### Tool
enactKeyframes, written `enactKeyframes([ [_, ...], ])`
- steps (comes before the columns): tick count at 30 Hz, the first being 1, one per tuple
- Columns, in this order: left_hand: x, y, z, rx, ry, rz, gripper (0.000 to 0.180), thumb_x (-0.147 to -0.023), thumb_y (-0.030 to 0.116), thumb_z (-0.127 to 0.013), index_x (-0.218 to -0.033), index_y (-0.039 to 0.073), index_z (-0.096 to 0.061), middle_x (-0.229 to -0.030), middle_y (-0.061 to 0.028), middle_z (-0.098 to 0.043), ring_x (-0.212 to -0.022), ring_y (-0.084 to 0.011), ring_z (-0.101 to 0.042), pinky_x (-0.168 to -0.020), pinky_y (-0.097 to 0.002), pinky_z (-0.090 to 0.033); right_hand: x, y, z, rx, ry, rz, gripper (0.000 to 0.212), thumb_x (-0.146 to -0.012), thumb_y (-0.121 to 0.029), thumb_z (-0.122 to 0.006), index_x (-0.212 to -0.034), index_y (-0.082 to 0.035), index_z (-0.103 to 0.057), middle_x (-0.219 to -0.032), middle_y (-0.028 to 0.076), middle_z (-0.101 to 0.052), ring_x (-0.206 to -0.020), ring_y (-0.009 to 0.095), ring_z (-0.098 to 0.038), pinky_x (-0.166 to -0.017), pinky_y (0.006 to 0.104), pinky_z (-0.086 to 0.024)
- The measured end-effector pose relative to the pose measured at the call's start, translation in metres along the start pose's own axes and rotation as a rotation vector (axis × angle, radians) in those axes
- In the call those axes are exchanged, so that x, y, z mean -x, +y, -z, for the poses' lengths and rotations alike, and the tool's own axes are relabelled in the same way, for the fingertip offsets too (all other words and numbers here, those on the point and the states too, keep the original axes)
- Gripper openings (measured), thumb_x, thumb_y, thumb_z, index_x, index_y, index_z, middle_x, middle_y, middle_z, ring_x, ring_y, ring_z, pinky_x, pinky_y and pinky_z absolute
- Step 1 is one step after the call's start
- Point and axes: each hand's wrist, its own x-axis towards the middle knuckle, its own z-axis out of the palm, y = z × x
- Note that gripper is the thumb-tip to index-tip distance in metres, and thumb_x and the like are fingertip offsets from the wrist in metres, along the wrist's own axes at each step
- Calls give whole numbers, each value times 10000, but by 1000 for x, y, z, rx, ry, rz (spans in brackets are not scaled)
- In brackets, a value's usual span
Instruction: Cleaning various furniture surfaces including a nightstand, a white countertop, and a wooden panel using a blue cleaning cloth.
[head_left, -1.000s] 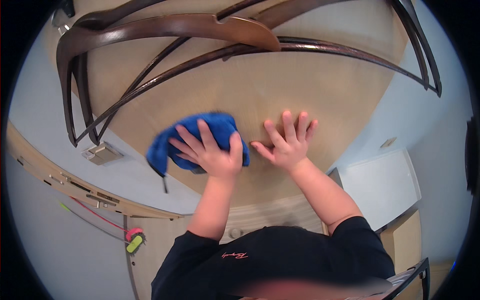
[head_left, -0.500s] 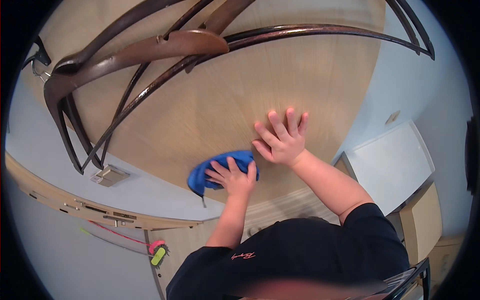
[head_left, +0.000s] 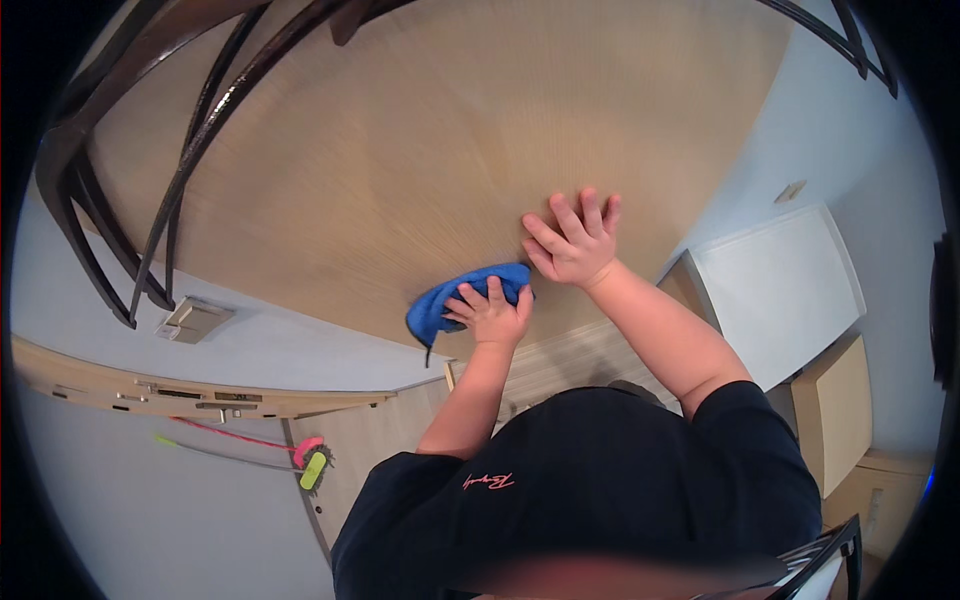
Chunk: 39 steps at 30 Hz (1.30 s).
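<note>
**Blue cloth under my left hand on the wooden worktop**

I am pressing my left hand (head_left: pixel 490 312) down on a blue cloth (head_left: pixel 455 302), a little below the middle of the frame. My fingers are curling loosely over the bunched fabric, holding it against the wood rather than pinching it, and a thin dark loop is hanging from the cloth's lower left corner. The cloth is lying near the lower edge of the light wooden worktop (head_left: pixel 420 150), which is filling the upper half of the frame.

My right hand (head_left: pixel 570 240) is lying flat on the worktop just to the upper right of the cloth, fingers spread wide and gripping nothing; it is sitting just beside my left hand, and I cannot tell whether the two are touching.

A dark curved chair frame (head_left: pixel 150 160) is arching across the upper left. A white cabinet (head_left: pixel 775 290) is standing at the right, and a pink and green brush (head_left: pixel 310 460) is lying on the floor at the lower left.
</note>
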Motion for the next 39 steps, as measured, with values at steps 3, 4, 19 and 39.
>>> enactKeyframes([
  [3,2,8,3,40,-114,36,1140,-872,605,-705,-1696,243,-5,-1707,-271,197,-1475,-692,146,-1064,-855,68,1,1,-1,-16,4,-11,515,-962,-462,-612,-1465,-350,-608,-1691,75,-351,-1591,402,-200,-1280,611,-8],
  [4,-20,14,9,74,-65,66,1115,-884,591,-701,-1697,236,-25,-1710,-275,177,-1480,-687,138,-1066,-855,59,3,5,0,-6,3,-9,515,-962,-462,-612,-1465,-350,-608,-1691,75,-351,-1591,402,-200,-1280,611,-8],
  [19,-44,13,25,-9,-54,15,1116,-882,608,-700,-1696,253,-24,-1710,-274,164,-1460,-720,109,-1061,-869,2,-36,28,39,-34,18,-261,719,-866,-604,-731,-1499,-300,-579,-1713,117,-292,-1594,422,-164,-1273,590,5],
  [39,-165,53,64,58,111,68,909,-951,560,-611,-1682,184,-223,-1725,-291,23,-1529,-616,115,-1085,-824,79,-21,45,17,32,59,-190,809,-883,-800,-536,-1584,-407,-440,-1734,76,-244,-1595,463,-104,-1245,669,56],
])
